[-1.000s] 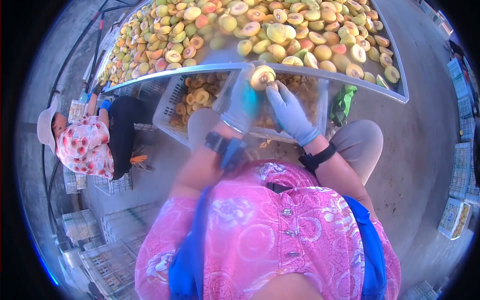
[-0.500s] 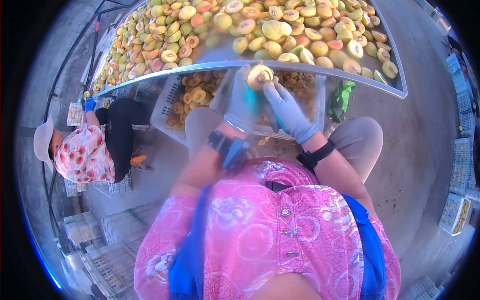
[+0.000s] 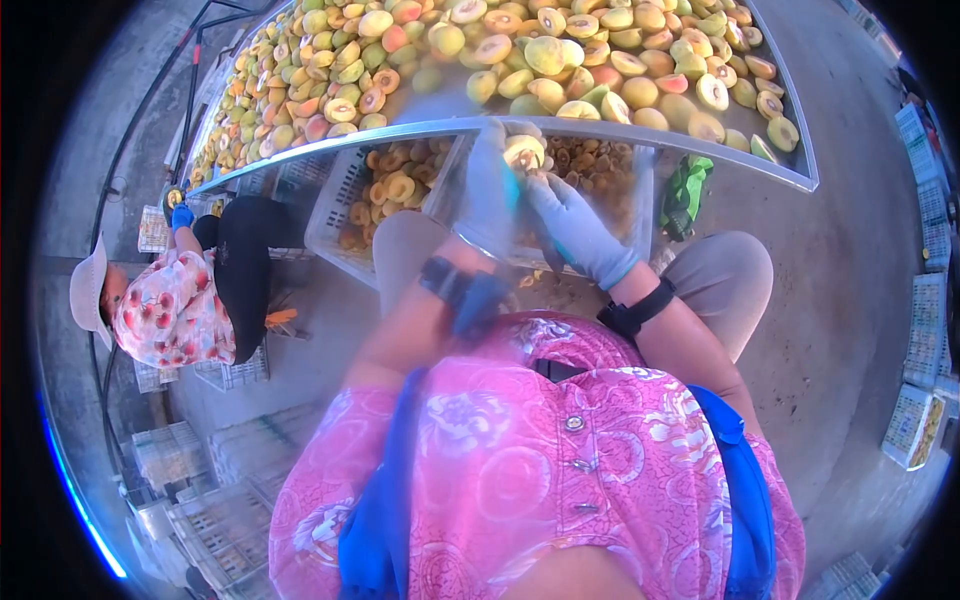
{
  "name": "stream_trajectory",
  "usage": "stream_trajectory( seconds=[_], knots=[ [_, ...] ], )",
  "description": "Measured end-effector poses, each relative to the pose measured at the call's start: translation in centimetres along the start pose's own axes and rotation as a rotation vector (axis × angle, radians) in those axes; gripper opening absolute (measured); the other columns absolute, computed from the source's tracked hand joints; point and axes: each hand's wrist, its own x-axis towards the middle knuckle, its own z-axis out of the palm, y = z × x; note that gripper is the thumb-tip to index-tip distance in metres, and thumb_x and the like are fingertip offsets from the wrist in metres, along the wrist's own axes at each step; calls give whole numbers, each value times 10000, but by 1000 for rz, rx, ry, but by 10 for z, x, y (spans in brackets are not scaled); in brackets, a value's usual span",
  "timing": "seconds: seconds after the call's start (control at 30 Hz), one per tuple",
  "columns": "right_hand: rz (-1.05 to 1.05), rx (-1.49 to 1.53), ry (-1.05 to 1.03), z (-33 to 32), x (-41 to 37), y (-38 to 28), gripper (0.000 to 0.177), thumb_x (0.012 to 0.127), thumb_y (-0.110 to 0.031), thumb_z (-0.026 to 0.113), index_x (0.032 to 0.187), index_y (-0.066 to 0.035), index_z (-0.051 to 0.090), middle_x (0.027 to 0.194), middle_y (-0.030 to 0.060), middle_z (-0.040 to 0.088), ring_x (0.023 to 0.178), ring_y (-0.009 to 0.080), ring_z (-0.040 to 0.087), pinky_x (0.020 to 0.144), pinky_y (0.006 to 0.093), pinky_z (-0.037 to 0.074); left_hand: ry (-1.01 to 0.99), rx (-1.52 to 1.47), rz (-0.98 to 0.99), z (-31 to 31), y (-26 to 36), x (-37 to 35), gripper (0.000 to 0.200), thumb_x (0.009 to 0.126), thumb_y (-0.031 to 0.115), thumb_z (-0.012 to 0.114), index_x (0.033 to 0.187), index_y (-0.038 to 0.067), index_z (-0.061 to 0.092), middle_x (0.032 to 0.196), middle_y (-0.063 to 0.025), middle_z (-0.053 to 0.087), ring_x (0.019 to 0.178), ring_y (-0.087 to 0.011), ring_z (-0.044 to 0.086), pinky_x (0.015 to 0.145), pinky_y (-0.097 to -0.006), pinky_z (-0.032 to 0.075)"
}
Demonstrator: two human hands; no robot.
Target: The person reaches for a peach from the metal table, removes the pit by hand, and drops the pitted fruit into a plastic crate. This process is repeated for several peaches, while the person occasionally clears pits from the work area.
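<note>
My gloved left hand (image 3: 488,195) is closed around a peach half (image 3: 524,152), its cut face showing, just below the metal-rimmed table's edge (image 3: 400,127). Against the lower side of that fruit, my gloved right hand (image 3: 580,225) has its fingers pinched together. What sits in the pinch is too small and hidden to make out. Many cut peaches (image 3: 545,55) cover the table above. Beneath the hands are a white crate (image 3: 330,205) with peach halves and a second crate (image 3: 643,195) with small brownish pieces.
A green bag (image 3: 685,195) lies on the floor right of the crates. At the left another person (image 3: 175,310) sits by the table with a blue-gloved hand (image 3: 182,216) at its corner. Stacked crates stand behind that person and along the right side (image 3: 925,310).
The peach half has turned between my hands and sits slightly lower. My left hand now wraps further over it. The other person's gloved hand has shifted slightly.
</note>
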Motion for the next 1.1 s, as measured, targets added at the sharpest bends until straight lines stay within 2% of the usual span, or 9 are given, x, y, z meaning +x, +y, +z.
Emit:
stream_trajectory(
  seconds=[0.13, 0.33, 0.53, 0.6, 0.73, 0.8, 0.93, 1.03, 1.1],
  knots=[
    [54, -11, -30, -2, -3, 2, 370, 1011, -381, 455, 1126, -47, 564, 755, -14, 523, 578, 53, 442, 487, 223, 367, -42, 3, -89, -4, 4, 1, 411, 1008, 422, 403, 998, 47, 570, 882, -82, 577, 750, -168, 567, 629, -300, 490],
    [-41, 53, 5, -1, 5, 19, 348, 1008, -395, 455, 1080, -71, 560, 658, -45, 465, 485, 53, 387, 422, 223, 303, 39, 298, 241, 3, -1, -2, 464, 1017, 442, 394, 930, 33, 593, 787, -69, 589, 659, -165, 571, 613, -296, 499],
    [-32, 106, -108, -6, 2, 20, 337, 1004, -409, 459, 1030, -87, 554, 633, -62, 434, 477, 47, 369, 410, 221, 275, -124, 173, -94, -5, 14, 1, 530, 1010, 499, 380, 967, 23, 610, 834, -64, 610, 720, -155, 583, 671, -283, 502],
    [29, 168, -122, -6, -2, 11, 334, 1004, -415, 458, 1027, -96, 556, 632, -67, 426, 477, 42, 361, 410, 217, 268, -162, 337, 154, -11, 4, 4, 535, 1006, 505, 383, 971, 22, 610, 854, -80, 617, 746, -175, 595, 694, -295, 516],
    [188, 343, -223, -15, -4, 3, 287, 995, -418, 481, 998, -139, 549, 617, -86, 396, 452, 35, 340, 391, 206, 234, -138, 384, 256, -8, 6, -1, 517, 1004, 495, 398, 958, 25, 611, 840, -90, 613, 736, -190, 598, 699, -308, 529],
    [278, 480, -294, -21, -4, 2, 270, 992, -417, 489, 988, -152, 545, 610, -92, 389, 441, 34, 334, 383, 204, 223, -177, 127, -127, -7, 22, -5, 497, 1003, 479, 414, 959, 23, 609, 875, -99, 614, 761, -196, 601, 713, -320, 535],
    [334, 456, -420, -23, -4, -2, 262, 988, -421, 496, 990, -162, 536, 592, -99, 380, 422, 34, 322, 369, 206, 209, -207, 132, -175, -16, 27, -2, 487, 1000, 475, 429, 967, 22, 605, 917, -103, 609, 802, -200, 601, 722, -329, 536],
    [288, 376, -365, -15, -5, 0, 289, 990, -437, 484, 1019, -155, 538, 588, -100, 376, 422, 32, 319, 367, 206, 214, -165, 225, -30, -18, 10, -2, 476, 1001, 460, 434, 959, 16, 601, 916, -113, 608, 802, -214, 608, 713, -336, 538],
    [238, 306, -295, -8, -6, 1, 307, 990, -447, 477, 1035, -149, 538, 589, -99, 376, 425, 30, 319, 367, 205, 218, -1, 501, 319, -20, -4, -1, 482, 1003, 459, 426, 939, 14, 600, 871, -114, 614, 755, -220, 615, 687, -342, 543]
  ],
)
